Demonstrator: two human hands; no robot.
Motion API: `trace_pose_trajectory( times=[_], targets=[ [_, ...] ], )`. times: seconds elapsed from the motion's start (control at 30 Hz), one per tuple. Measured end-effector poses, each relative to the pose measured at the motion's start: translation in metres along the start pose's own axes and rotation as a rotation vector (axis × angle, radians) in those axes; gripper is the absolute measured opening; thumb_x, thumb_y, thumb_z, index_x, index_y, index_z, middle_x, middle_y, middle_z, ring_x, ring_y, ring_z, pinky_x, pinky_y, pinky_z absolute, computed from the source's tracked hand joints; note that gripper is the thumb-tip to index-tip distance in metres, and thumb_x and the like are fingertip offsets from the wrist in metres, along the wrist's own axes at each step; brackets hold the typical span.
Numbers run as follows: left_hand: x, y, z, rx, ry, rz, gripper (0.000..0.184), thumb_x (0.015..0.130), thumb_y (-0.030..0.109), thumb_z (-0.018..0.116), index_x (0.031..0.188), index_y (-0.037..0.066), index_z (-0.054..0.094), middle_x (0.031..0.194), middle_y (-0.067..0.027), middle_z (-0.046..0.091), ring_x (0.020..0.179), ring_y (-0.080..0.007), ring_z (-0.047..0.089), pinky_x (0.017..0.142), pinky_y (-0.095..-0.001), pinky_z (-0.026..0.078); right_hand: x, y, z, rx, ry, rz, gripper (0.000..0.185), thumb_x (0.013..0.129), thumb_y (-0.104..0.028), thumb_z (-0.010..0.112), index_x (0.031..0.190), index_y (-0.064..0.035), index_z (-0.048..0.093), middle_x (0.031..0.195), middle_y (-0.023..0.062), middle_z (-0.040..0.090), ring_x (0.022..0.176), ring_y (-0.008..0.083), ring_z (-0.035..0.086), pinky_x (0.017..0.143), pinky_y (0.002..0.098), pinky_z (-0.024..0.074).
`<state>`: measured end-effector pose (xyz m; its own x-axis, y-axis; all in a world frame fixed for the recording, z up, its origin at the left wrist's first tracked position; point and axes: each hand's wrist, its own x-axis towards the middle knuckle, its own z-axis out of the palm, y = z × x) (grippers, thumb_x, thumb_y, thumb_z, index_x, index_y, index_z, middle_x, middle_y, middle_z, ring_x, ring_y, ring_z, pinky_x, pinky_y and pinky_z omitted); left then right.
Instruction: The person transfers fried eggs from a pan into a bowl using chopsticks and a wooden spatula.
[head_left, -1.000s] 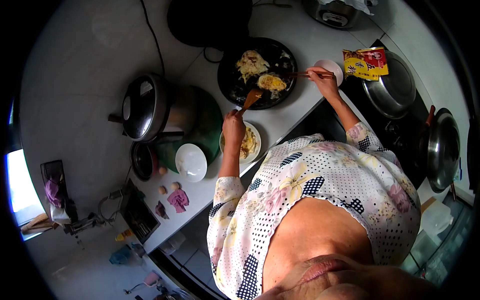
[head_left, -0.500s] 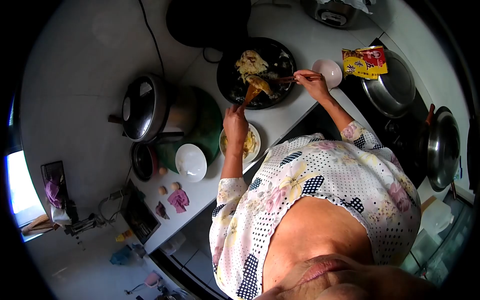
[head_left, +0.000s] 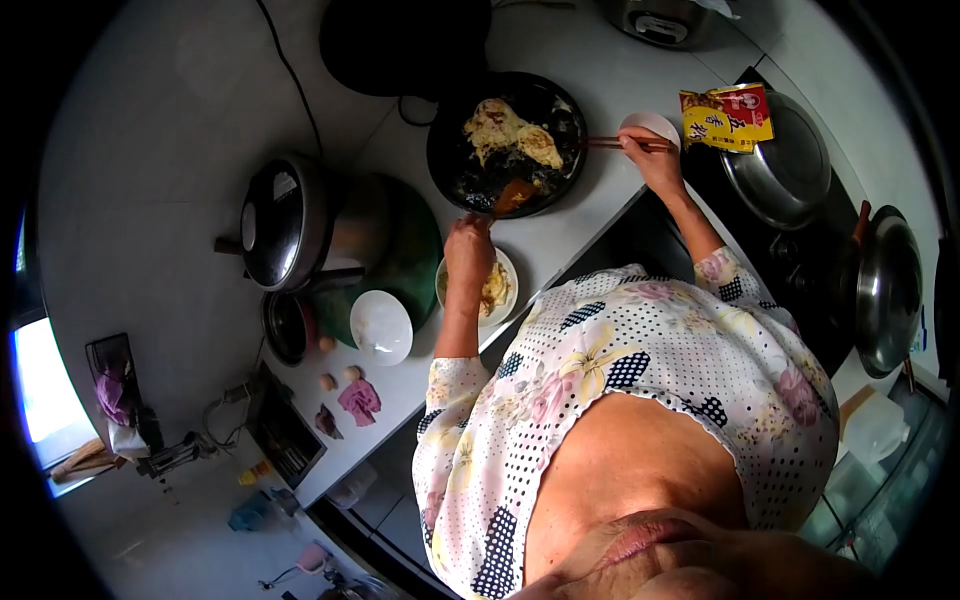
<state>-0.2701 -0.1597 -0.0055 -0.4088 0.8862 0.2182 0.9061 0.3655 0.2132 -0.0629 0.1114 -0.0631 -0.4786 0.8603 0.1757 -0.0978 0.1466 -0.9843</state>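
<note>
2 pieces of fried egg (head_left: pixel 512 136) lie against each other in the round black pan (head_left: pixel 466 182), the left hand (head_left: pixel 468 250) with its grip closed round a wooden spatula (head_left: pixel 514 196), blade inside the pan, the right hand (head_left: pixel 654 162) gripping brown chopsticks (head_left: pixel 606 142), tips at the rim; on the bench (head_left: pixel 570 226), the left forearm partly hides a white bowl (head_left: pixel 514 292)

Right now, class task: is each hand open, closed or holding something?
Left hand: closed, holding the spatula.
Right hand: closed, holding the chopsticks.
</note>
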Motion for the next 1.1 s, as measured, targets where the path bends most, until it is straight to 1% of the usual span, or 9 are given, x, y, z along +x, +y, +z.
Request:
trace_pose_trajectory(
  times=[0.1, 0.27, 0.43, 0.6, 0.7, 0.87, 0.97, 1.03, 1.1],
  targets=[
    [0.000, 0.000, 0.015, -0.044, -0.033, 0.049, 0.027, 0.078, 0.003, 0.059, 0.101, 0.013, 0.070, 0.093, -0.0122, 0.065, 0.090, -0.0314, 0.060, 0.078, -0.0403, 0.049, -0.002, -0.001, 0.013, 0.030, -0.057, -0.030, 0.017, 0.089, -0.010, 0.062, 0.101, 0.0011, 0.067, 0.087, 0.0051, 0.068, 0.077, 0.0110, 0.064, 0.070, 0.0238, 0.0524],
    [-0.006, -0.005, 0.000, -0.078, -0.022, -0.073, 0.029, 0.079, 0.002, 0.058, 0.102, 0.013, 0.070, 0.093, -0.0117, 0.065, 0.088, -0.0315, 0.060, 0.075, -0.0403, 0.050, 0.009, -0.028, 0.019, 0.051, -0.058, -0.011, 0.018, 0.089, -0.010, 0.061, 0.101, 0.0027, 0.066, 0.088, 0.0076, 0.068, 0.078, 0.0123, 0.065, 0.072, 0.0244, 0.0540],
    [0.010, -0.032, 0.002, -0.008, 0.151, -0.094, 0.031, 0.076, 0.001, 0.053, 0.098, 0.013, 0.070, 0.085, -0.0113, 0.063, 0.082, -0.0321, 0.059, 0.071, -0.0420, 0.050, 0.036, -0.011, 0.051, 0.160, -0.047, -0.092, 0.018, 0.090, -0.011, 0.062, 0.101, 0.0026, 0.066, 0.090, 0.0069, 0.068, 0.080, 0.0126, 0.065, 0.073, 0.0250, 0.0541],
    [0.014, -0.068, 0.004, 0.060, 0.209, -0.147, 0.031, 0.075, 0.001, 0.053, 0.097, 0.013, 0.071, 0.086, -0.0097, 0.064, 0.083, -0.0311, 0.059, 0.071, -0.0408, 0.050, 0.027, -0.015, 0.048, 0.049, -0.173, 0.016, 0.017, 0.089, -0.010, 0.062, 0.100, 0.0022, 0.066, 0.090, 0.0073, 0.068, 0.081, 0.0130, 0.066, 0.072, 0.0253, 0.0555],
    [0.015, -0.087, 0.004, 0.079, 0.183, -0.168, 0.030, 0.074, 0.002, 0.055, 0.097, 0.013, 0.071, 0.087, -0.0093, 0.064, 0.083, -0.0310, 0.059, 0.072, -0.0406, 0.050, 0.034, -0.039, 0.046, 0.080, -0.119, 0.034, 0.018, 0.089, -0.011, 0.062, 0.100, 0.0020, 0.067, 0.090, 0.0077, 0.069, 0.081, 0.0132, 0.066, 0.072, 0.0250, 0.0552],
    [0.041, -0.101, 0.021, -0.037, 0.188, -0.116, 0.030, 0.075, 0.000, 0.054, 0.098, 0.012, 0.070, 0.088, -0.0133, 0.063, 0.083, -0.0340, 0.060, 0.072, -0.0418, 0.050, 0.080, -0.052, 0.091, -0.059, -0.133, -0.270, 0.015, 0.088, -0.010, 0.063, 0.100, -0.0012, 0.067, 0.090, 0.0032, 0.069, 0.081, 0.0094, 0.063, 0.072, 0.0223, 0.0496],
    [0.059, -0.084, 0.023, -0.082, 0.250, -0.080, 0.033, 0.074, -0.002, 0.053, 0.101, 0.009, 0.068, 0.085, -0.0156, 0.061, 0.084, -0.0354, 0.059, 0.072, -0.0429, 0.050, 0.097, -0.052, 0.126, -0.044, -0.244, -0.457, 0.015, 0.087, -0.008, 0.064, 0.100, -0.0006, 0.067, 0.098, 0.0060, 0.068, 0.084, 0.0099, 0.063, 0.072, 0.0230, 0.0500],
    [0.063, -0.067, 0.012, -0.022, 0.210, -0.144, 0.033, 0.080, 0.004, 0.056, 0.108, 0.016, 0.068, 0.096, -0.0158, 0.063, 0.091, -0.0338, 0.059, 0.076, -0.0432, 0.050, 0.094, -0.051, 0.135, -0.051, -0.264, -0.460, 0.014, 0.087, -0.006, 0.064, 0.100, -0.0008, 0.067, 0.097, 0.0067, 0.067, 0.082, 0.0106, 0.063, 0.071, 0.0232, 0.0504],
    [0.062, -0.062, 0.018, -0.054, 0.278, -0.174, 0.031, 0.080, 0.004, 0.056, 0.107, 0.014, 0.068, 0.097, -0.0156, 0.063, 0.092, -0.0331, 0.059, 0.077, -0.0427, 0.049, 0.085, -0.053, 0.139, 0.018, -0.296, -0.450, 0.013, 0.087, -0.005, 0.064, 0.099, -0.0014, 0.067, 0.096, 0.0066, 0.067, 0.082, 0.0106, 0.063, 0.071, 0.0231, 0.0506]
  ],
)
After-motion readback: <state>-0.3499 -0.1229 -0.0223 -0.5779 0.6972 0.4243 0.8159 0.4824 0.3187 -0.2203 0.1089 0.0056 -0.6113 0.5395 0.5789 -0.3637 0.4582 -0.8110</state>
